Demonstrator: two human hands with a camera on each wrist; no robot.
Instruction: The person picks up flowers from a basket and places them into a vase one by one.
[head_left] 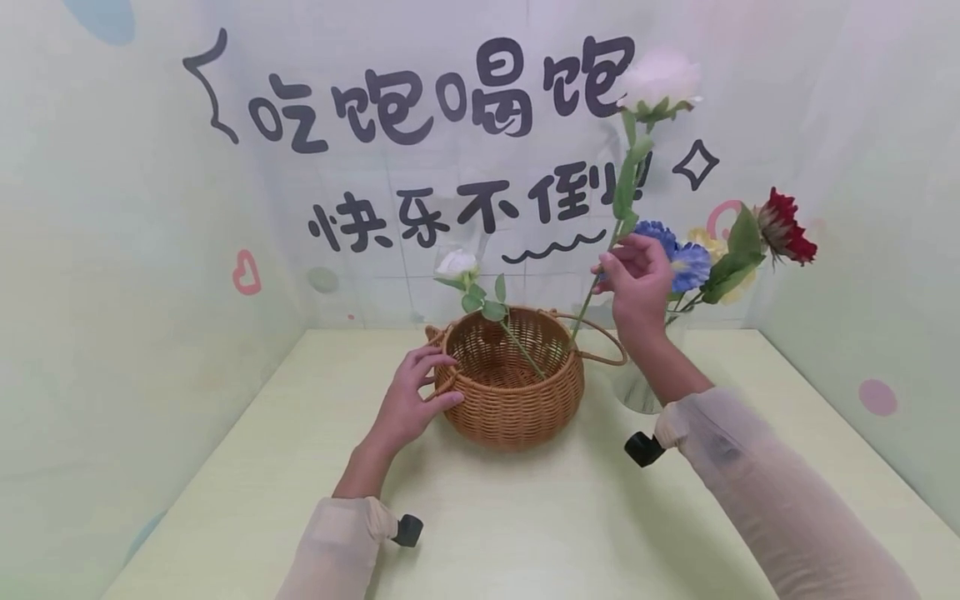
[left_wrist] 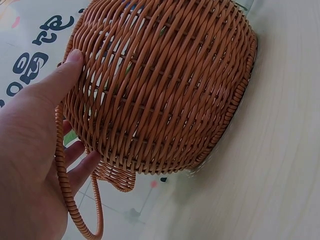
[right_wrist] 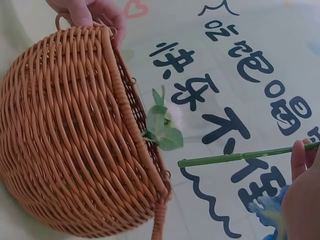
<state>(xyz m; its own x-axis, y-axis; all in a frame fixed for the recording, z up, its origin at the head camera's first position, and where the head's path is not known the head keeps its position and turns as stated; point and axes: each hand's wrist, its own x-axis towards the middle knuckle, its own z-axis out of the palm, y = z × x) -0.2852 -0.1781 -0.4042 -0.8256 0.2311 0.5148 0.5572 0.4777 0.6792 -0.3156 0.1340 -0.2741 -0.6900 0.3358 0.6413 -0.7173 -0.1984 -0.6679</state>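
Observation:
A round brown wicker basket (head_left: 510,421) with loop handles stands on the table. My left hand (head_left: 408,402) grips its left rim beside a handle, the thumb pressed along the outer weave in the left wrist view. Inside the basket leans a short white flower (head_left: 456,265), its leaves over the back rim. In my right hand (head_left: 642,287), thumb and fingers pinch the green stem of a tall, pale pinkish-white flower (head_left: 662,79), held upright above the basket's right side. The cut end of that stem (right_wrist: 215,159) shows just beyond the rim in the right wrist view.
Right of the basket, behind my right forearm, a clear glass vase (head_left: 636,393) holds blue flowers (head_left: 688,267), a yellow flower (head_left: 741,287) and a dark red flower (head_left: 787,227). The basket's right handle (head_left: 617,348) sticks out toward the vase. A printed wall sheet (head_left: 480,292) closes the back.

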